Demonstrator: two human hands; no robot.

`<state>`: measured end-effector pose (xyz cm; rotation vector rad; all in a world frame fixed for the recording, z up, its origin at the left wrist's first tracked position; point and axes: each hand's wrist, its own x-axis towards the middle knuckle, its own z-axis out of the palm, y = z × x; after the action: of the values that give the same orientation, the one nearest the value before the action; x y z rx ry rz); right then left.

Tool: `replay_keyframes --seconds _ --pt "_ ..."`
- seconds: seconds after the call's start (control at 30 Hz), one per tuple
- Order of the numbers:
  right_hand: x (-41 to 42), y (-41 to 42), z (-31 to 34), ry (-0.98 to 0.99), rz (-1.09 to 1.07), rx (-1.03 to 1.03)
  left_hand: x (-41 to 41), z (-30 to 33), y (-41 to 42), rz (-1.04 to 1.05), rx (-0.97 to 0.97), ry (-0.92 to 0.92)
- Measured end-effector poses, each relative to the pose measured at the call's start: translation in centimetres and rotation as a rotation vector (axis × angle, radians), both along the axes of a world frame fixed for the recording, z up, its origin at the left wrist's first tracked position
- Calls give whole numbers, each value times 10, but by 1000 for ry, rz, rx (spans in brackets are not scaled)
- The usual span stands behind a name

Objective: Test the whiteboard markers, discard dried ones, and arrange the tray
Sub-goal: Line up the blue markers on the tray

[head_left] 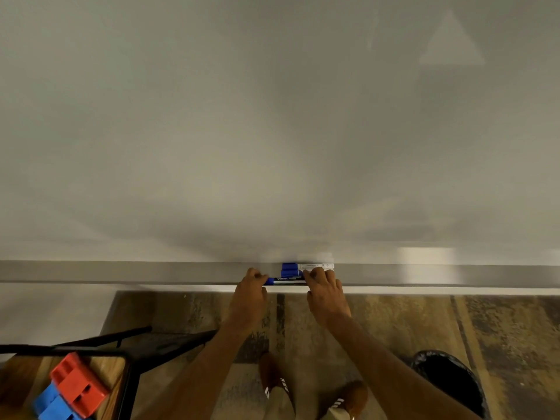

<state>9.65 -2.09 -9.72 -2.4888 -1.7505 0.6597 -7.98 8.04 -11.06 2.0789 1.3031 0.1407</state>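
We see a pale grey whiteboard point(272, 116) above a silver-grey metal tray point(121, 272). The white-barrelled markers point(306, 266) have deep blue caps. The worn wooden floor point(424, 322) is mottled brown with dark streaks. A red plastic block point(77, 381) overlaps a blue plastic block point(51, 404); the round bin point(451, 383) is black.
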Motion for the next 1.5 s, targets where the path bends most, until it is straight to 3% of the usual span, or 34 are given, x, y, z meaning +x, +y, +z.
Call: replay_keyframes --seconds 0.27,0.57,0.73,0.8,1.13,1.5 --pt "9 -5 -5 -25 -12 -1 33 1 -18 -60 -12 -6" --pt "11 -7 -5 31 -69 52 47 6 -25 49 -82 -98" --pt "16 -12 -3 163 -449 208 48 5 -22 92 -143 -160" --pt "19 -10 -2 227 -478 196 50 5 -21 80 -166 -170" --pt "21 -21 3 245 -399 182 36 21 -24 141 -220 -124" --pt "-69 5 63 461 106 178 -95 85 -69 468 -89 -137"
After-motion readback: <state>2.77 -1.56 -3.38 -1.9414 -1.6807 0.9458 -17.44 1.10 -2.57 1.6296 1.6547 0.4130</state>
